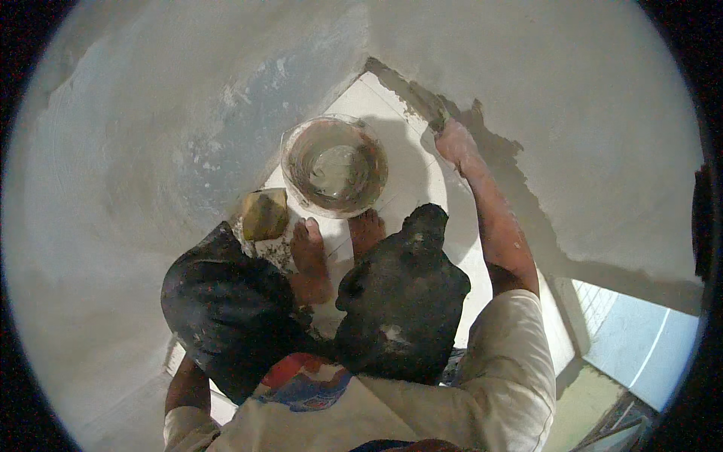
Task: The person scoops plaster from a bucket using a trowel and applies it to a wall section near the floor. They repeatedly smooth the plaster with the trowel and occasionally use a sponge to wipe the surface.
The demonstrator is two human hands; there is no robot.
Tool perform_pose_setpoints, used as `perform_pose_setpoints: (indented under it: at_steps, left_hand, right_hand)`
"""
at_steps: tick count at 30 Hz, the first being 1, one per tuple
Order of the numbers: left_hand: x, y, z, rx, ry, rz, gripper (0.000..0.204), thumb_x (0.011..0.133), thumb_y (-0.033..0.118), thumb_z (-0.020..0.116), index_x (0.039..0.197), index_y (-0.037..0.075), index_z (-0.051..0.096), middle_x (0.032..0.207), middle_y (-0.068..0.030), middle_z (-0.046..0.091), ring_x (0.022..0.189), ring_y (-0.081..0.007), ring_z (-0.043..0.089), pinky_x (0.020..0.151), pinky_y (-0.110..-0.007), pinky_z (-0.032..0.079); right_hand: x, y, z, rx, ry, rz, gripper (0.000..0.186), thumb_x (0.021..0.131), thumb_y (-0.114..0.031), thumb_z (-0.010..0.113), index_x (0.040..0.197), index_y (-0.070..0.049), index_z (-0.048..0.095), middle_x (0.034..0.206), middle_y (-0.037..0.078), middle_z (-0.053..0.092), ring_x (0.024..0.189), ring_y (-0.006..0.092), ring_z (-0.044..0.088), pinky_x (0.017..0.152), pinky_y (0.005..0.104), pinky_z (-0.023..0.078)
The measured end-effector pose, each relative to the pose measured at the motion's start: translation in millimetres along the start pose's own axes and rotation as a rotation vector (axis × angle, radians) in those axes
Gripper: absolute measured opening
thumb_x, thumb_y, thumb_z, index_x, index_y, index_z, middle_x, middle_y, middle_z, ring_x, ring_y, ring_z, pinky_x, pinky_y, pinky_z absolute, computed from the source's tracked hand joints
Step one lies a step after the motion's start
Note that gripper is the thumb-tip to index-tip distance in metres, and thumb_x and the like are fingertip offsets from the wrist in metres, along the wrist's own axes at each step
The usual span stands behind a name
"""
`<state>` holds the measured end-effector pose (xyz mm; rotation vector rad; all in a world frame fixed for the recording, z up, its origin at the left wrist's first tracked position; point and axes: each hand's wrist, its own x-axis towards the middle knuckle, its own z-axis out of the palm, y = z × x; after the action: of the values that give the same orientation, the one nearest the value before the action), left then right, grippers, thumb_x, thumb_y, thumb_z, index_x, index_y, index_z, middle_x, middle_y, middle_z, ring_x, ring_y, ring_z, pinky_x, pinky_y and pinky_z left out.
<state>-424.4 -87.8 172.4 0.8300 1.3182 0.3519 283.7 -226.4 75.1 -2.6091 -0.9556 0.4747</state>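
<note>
My right arm reaches forward to the foot of the right wall. There my right hand is closed, its fingertips against a strip of wet grey mortar along the wall's base. A small mortar-coloured thing shows at the fingers, too blurred to name. Left of that hand stands a round bucket with grey mortar or murky water inside. My left forearm goes down beside my left knee, and the left hand is hidden.
A yellowish sponge-like block lies by the left wall, with crumbs of mortar near it. My bare feet are on pale floor tiles, just behind the bucket. The two plastered walls meet in a corner ahead. A bluish surface shows at lower right.
</note>
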Motion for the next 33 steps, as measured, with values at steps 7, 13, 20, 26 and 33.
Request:
perform_pose_setpoints:
  at_steps: [7,13,20,26,33]
  left_hand:
    - [-21,-45,1,-0.124,0.093,-0.131,0.059,0.108,0.044,0.055,0.142,-0.004,0.059,0.141,-0.0162,0.065,0.129,-0.0281,0.061,0.114,-0.040,0.042]
    - [-40,-63,1,-0.182,0.175,-0.273,0.059,0.108,0.044,0.054,0.143,-0.004,0.058,0.142,-0.0167,0.064,0.130,-0.0286,0.060,0.114,-0.040,0.042]
    - [-54,-66,0,-0.233,0.276,-0.398,0.059,0.109,0.043,0.053,0.144,-0.004,0.057,0.142,-0.0173,0.063,0.131,-0.0292,0.060,0.115,-0.041,0.042]
    - [-44,-58,3,-0.262,0.274,-0.443,0.059,0.110,0.042,0.052,0.145,-0.005,0.056,0.143,-0.0178,0.063,0.131,-0.0298,0.060,0.116,-0.042,0.042]
    - [-36,-58,12,-0.296,0.281,-0.449,0.059,0.110,0.041,0.051,0.146,-0.005,0.055,0.144,-0.0184,0.062,0.132,-0.0304,0.060,0.116,-0.042,0.041]
  right_hand:
    - [13,-77,-6,0.037,-0.274,0.037,0.043,0.095,-0.026,0.065,0.120,0.009,0.064,0.113,0.031,0.072,0.105,0.0465,0.070,0.092,0.0526,0.055]
    - [83,-63,84,-0.040,-0.122,-0.240,0.034,0.093,-0.027,0.064,0.099,0.005,0.072,0.099,0.031,0.072,0.094,0.0462,0.072,0.085,0.0522,0.057]
    - [85,-54,78,0.079,-0.181,0.028,0.033,0.096,-0.029,0.060,0.094,0.002,0.071,0.093,0.029,0.072,0.091,0.0476,0.071,0.079,0.0528,0.056]
    - [28,10,90,-0.228,0.018,-0.057,0.040,0.099,-0.034,0.056,0.125,-0.004,0.060,0.102,0.027,0.072,0.100,0.0459,0.071,0.086,0.0551,0.056]
    - [71,-10,122,-0.207,-0.006,-0.023,0.042,0.097,-0.031,0.059,0.122,0.002,0.056,0.101,0.033,0.071,0.098,0.0499,0.070,0.085,0.0577,0.057]
